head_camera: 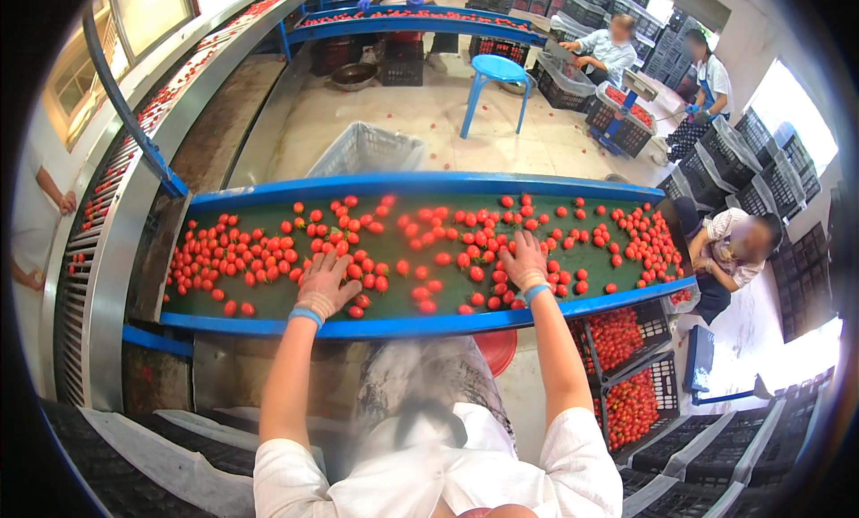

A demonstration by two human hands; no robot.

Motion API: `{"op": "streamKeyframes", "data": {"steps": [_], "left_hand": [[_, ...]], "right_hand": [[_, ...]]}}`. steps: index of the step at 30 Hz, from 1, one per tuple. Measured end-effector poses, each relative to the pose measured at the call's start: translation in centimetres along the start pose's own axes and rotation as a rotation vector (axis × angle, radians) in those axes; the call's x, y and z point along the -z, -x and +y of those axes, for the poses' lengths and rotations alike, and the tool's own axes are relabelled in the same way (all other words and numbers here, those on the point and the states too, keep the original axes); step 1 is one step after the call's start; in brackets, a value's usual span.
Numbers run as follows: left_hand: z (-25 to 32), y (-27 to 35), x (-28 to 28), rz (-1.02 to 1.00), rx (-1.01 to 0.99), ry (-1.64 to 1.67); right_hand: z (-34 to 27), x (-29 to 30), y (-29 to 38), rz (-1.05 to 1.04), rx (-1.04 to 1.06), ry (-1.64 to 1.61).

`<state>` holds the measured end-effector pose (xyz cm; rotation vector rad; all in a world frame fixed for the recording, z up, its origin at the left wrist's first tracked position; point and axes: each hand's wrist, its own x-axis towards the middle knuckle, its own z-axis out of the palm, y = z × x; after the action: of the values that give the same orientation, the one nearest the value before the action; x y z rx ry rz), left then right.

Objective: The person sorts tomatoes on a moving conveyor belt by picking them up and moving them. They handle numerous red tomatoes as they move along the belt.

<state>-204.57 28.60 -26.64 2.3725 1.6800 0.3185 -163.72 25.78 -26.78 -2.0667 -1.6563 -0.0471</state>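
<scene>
Small red cherry tomatoes [476, 273] lie scattered over the green bed [285, 306] of a long sorting trough with blue side rails [402, 326]. They crowd at the left and right ends and are sparser mid-bed. My left hand [325, 286], in a thin pale glove with a blue band at the wrist, rests palm down among tomatoes left of centre. Its fingers are spread, their tips touching fruit. Right of centre, my right hand [525, 262], gloved and banded alike, lies over more tomatoes with its fingers a little apart. Neither hand grips a tomato. A blur softens the middle of the view.
A slatted roller conveyor [100, 216] carries tomatoes along the left. Crates of tomatoes [631, 407] stand below the trough's right end. Beyond it are a lined crate [366, 149] and a blue stool [498, 68]. One co-worker [731, 246] sits near the right end; others work farther off.
</scene>
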Motion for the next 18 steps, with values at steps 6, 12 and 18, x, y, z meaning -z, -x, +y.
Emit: {"op": "streamKeyframes", "data": {"steps": [6, 12, 18], "left_hand": [[-2.3, 1.0, -1.9, 0.196, 0.005, 0.157], [-5.1, 0.7, -2.8, 0.328, 0.036, 0.270], [-7.1, 0.8, -3.4, 0.414, 0.080, 0.358]], "right_hand": [[-8.3, -4.0, 1.4, -0.249, 0.116, 0.250], [-9.9, -6.0, 1.5, -0.040, 0.323, 0.039], [-4.6, -5.4, -5.5, 0.051, -0.157, 0.145]]}}
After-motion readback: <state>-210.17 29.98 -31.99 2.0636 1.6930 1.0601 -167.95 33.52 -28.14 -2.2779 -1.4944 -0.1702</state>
